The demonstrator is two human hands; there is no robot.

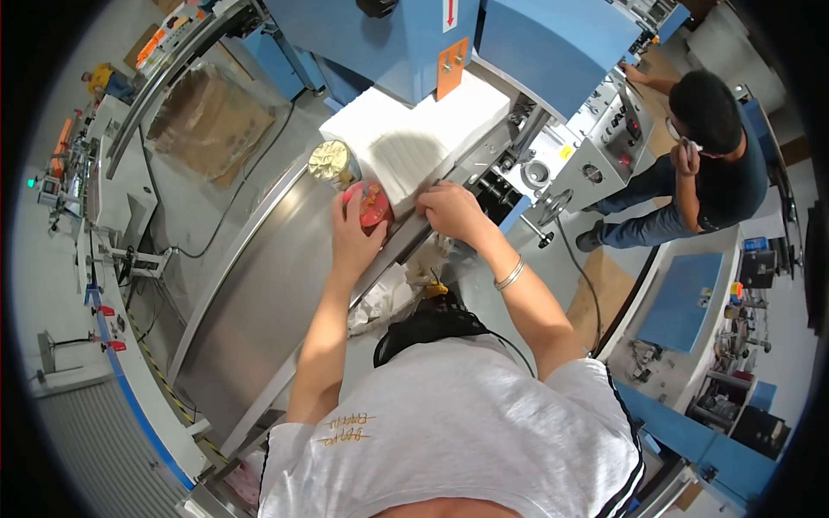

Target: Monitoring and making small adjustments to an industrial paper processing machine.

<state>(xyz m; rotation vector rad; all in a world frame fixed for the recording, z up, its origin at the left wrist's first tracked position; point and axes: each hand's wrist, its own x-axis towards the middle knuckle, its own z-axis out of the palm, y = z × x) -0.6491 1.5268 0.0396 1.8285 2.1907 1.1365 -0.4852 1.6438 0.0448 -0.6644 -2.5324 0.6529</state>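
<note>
Left hand [354, 226] wrapped around red round tin [373, 207], fingers curled over near side, palm against wall; tin at edge of steel bench [259, 293], just beside white paper stack [414, 138]. Right hand [451, 210] flat, fingers extended and together, pressing near edge of paper stack; nothing enclosed in it.

Second tin, gold lid [333, 162], upright, touching or nearly touching red tin on far side; contact not resolvable.

Handling, judged:
- Red tin: rigid, probably thin metal, light unless filled; contents not visible. Smooth wall, likely slippery; best gripped around circumference as held now, or lid rim from above. Dent risk if squeezed hard.
- Paper stack: heavy as block, soft and floppy by sheet; edges prone to fanning and slipping. Best taken at side faces with both palms, not from top sheet.

Counts:
- Tins: two (one red, one gold-lidded).
- Paper stacks: one block visible, partly under blue machine housing [406, 43]; subdivisions not discernible.
- Orange plate [452, 67] on housing: one.
- Bracelet [510, 275] on right wrist: one.
- Other persons: one, in dark shirt [730, 177], standing well apart at right, by control panel [604, 129].
</note>
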